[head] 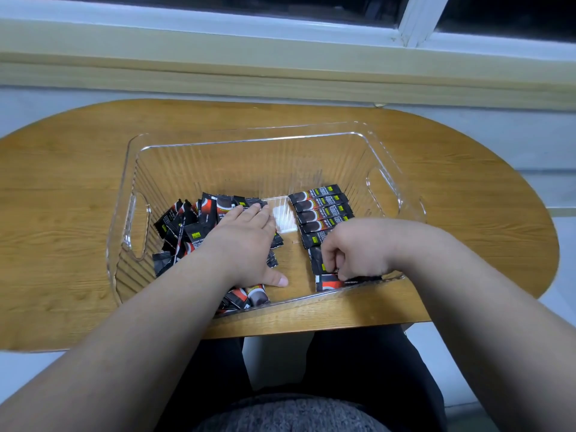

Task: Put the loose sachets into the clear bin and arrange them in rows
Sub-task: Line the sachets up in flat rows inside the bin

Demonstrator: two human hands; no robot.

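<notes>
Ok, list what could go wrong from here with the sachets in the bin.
1. The right-hand grip pinches a sachet at the near end of the neat row; a nudge there may skew the sachets already lined up.
2. The left-hand grip lies flat on the loose pile; sliding sideways could push sachets across the gap into the row.
3. The row already nears the front wall of the clear bin, so space may run out.
</notes>
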